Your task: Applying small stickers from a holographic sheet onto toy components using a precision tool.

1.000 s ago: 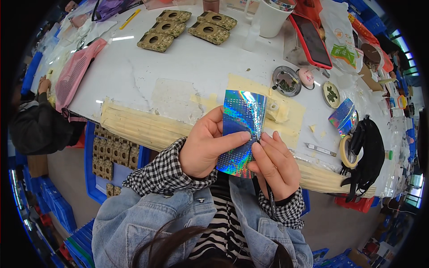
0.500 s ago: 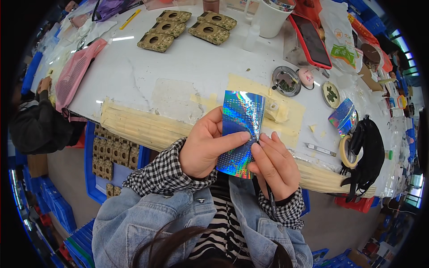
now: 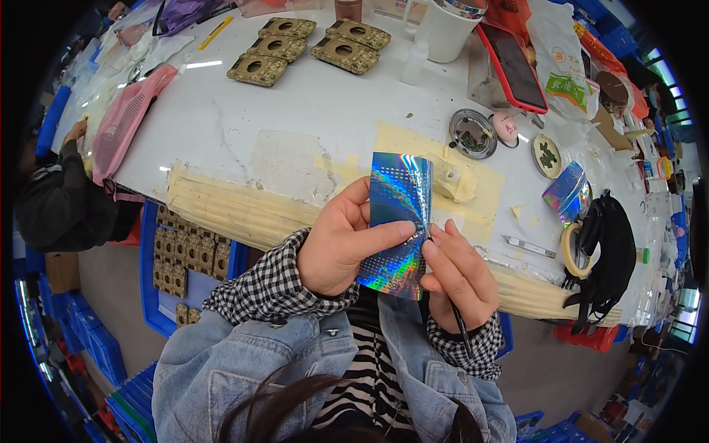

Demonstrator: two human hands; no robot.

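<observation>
My left hand (image 3: 336, 240) grips a shiny blue holographic sticker sheet (image 3: 395, 192), its thumb pressed flat across the front. Rows of small shapes cover the sheet, which is bent a little along its right side. At that right edge, my right hand (image 3: 461, 277) is closed around slim dark tweezers (image 3: 460, 325). Their handle sticks out below the palm, and their tips touch or nearly touch the sheet beside my left thumb; the contact is too small to make out.
Several camouflage-patterned toy tank hulls (image 3: 351, 46) sit at the back of the table; more fill a blue crate (image 3: 166, 306) below. To the right are a utility knife (image 3: 529, 246), a tape roll (image 3: 574, 249), a round dish (image 3: 473, 134), a red-cased phone (image 3: 517, 70) and a white mug (image 3: 447, 33).
The sheet has turned and tilted slightly in my left hand. My right hand has shifted a little right, and the tweezers' handle now angles out more to the right.
</observation>
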